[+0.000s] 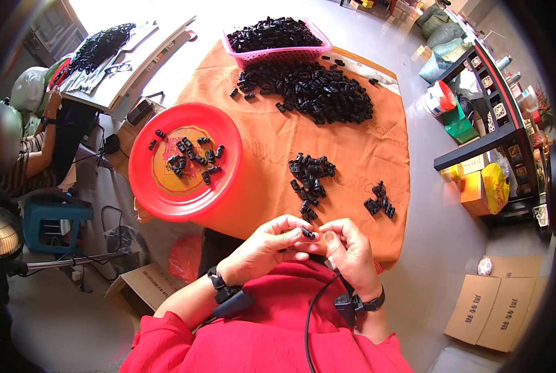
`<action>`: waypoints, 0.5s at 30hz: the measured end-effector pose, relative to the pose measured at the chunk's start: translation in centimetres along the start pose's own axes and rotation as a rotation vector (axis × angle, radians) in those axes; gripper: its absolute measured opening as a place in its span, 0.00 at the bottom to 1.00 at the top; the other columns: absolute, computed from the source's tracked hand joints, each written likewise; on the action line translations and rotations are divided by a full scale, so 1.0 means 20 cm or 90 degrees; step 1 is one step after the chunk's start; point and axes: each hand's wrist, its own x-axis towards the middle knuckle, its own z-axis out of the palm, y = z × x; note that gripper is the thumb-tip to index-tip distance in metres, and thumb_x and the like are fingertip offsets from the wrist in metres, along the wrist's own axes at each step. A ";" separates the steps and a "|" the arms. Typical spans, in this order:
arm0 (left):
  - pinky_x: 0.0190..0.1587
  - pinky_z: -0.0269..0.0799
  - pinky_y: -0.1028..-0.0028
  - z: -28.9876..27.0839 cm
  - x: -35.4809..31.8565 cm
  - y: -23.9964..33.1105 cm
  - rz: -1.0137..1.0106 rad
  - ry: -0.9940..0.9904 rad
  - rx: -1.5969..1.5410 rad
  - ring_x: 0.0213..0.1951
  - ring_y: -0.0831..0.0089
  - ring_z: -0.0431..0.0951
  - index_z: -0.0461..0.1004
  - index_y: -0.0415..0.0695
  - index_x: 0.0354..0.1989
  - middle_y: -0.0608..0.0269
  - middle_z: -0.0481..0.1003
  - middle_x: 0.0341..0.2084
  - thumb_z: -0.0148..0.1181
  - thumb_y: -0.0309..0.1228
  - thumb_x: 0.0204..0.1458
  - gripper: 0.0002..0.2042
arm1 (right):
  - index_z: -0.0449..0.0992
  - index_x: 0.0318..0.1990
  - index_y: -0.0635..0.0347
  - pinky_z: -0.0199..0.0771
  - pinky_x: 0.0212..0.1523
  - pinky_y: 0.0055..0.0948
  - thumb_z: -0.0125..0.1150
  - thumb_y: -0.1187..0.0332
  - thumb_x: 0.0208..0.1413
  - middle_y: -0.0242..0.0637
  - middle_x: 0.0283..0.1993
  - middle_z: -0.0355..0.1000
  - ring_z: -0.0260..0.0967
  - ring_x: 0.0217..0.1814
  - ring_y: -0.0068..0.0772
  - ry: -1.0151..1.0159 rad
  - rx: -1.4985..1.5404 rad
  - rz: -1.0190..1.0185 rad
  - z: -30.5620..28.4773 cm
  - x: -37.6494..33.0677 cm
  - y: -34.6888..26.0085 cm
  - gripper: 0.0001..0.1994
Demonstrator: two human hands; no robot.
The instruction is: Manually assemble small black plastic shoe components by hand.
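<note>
My left hand (266,247) pinches a small black plastic part (307,234) between thumb and fingers at the near edge of the orange-covered table (262,149). My right hand (349,252) meets it from the right, fingertips touching the same part. Just beyond my hands lie a small pile of black parts (310,177) and a smaller cluster (379,200). A red round tray (166,186) at my left holds several black parts. A big heap of parts (318,90) lies farther back, in front of a pink basket (278,53) full of them.
Another person sits at the far left beside a board (125,62) covered with black parts. A blue stool (48,221) and a cardboard box (147,283) stand on the floor at left. Flat cardboard boxes (495,308) lie at right, below a dark shelf (501,118).
</note>
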 end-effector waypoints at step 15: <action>0.41 0.78 0.74 0.05 -0.05 -0.02 -0.018 0.014 -0.018 0.39 0.70 0.80 0.71 0.38 0.48 0.57 0.77 0.39 0.51 0.37 0.65 0.14 | 0.71 0.47 0.63 0.72 0.21 0.19 0.58 0.76 0.61 0.33 0.30 0.75 0.70 0.24 0.16 -0.011 -0.039 -0.086 0.04 -0.05 0.01 0.08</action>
